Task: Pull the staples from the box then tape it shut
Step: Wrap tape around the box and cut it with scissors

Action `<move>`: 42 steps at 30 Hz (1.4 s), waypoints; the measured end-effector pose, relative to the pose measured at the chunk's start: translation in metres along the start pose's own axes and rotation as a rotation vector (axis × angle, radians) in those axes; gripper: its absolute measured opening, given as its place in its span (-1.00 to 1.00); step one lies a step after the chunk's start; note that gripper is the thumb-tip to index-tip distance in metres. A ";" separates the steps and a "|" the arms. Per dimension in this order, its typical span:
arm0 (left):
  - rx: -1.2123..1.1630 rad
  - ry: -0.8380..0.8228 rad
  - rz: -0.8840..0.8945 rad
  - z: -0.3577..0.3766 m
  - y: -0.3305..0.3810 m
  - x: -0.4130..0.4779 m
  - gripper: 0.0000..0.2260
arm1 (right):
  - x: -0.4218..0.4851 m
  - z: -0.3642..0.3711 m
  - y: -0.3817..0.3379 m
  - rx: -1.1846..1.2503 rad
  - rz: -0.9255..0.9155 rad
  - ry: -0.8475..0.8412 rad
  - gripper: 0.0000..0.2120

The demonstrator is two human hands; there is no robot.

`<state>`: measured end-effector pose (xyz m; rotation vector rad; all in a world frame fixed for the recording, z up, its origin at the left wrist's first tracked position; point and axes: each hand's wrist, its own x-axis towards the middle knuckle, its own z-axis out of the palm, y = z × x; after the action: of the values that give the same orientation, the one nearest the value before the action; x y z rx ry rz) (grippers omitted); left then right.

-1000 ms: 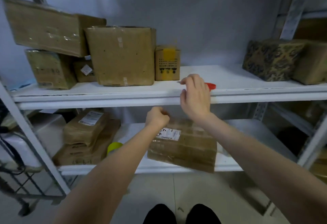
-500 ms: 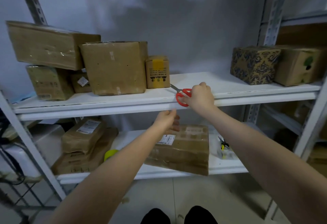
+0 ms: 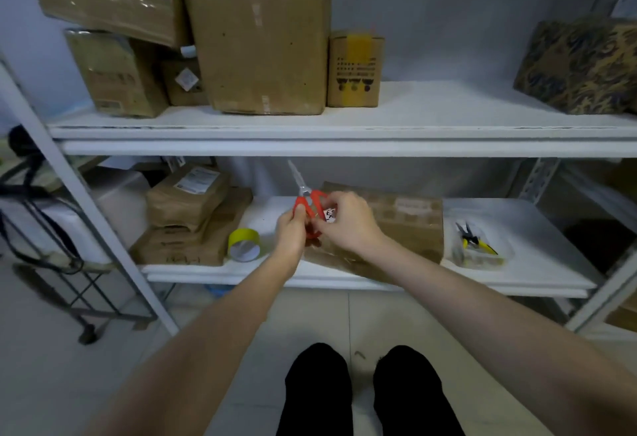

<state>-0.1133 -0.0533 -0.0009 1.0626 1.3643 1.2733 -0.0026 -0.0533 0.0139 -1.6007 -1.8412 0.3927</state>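
Left fingers: the fingers (image 3: 300,210) of the left hand (image 3: 291,232) are curled round one red handle loop of the scissors (image 3: 307,199), thumb up against it, a firm hold.
Right fingers: the right hand (image 3: 348,225) has its fingers (image 3: 332,198) bent in and pinching the other loop, so both hands have the same tool.
Scissors: the blades point up and away toward the back wall and look closed together; the tips are clear of everything.
Step in hand: by my reading, settling the grip on the scissors before going at the staples.
Doing it well: pass the tool fully to one hand, thumb and fingers through the loops, and free the other hand to pin the box flap. Then slip one closed tip under a staple's crown and lever gently, rather than cutting, so the cardboard does not tear.
Box: the box (image 3: 396,225) lies flat on the lower shelf (image 3: 517,282), its near edge overhanging the shelf's front lip a little.
Box against fingers: it sits directly behind and below both hands, the right hand over its left end; I cannot tell whether that hand touches it. The staples are too small to make out.
Tape roll: the yellow tape roll (image 3: 244,244) stands on edge just left of the left hand, ready for sealing.
Pliers: the pliers (image 3: 474,242) rest in a clear tray just beyond the box's right side, an option for stubborn staples.
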 end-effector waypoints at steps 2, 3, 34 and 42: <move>0.109 0.042 -0.105 -0.021 -0.015 0.020 -0.71 | 0.006 0.026 0.001 0.072 0.050 -0.178 -0.78; 0.185 0.029 -0.166 -0.029 -0.021 0.028 -0.73 | 0.009 0.036 0.003 0.099 0.085 -0.232 -0.78; 0.555 0.153 -0.118 -0.044 -0.088 0.158 -0.80 | 0.091 0.177 0.039 -0.043 0.074 -0.455 -0.85; 0.557 0.065 -0.171 0.002 -0.061 0.114 -0.84 | 0.062 0.071 0.063 -0.265 -0.080 -0.030 -0.68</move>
<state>-0.1293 0.0540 -0.0706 1.2449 1.8785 0.8222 -0.0033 0.0326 -0.0600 -1.6935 -2.0409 0.1423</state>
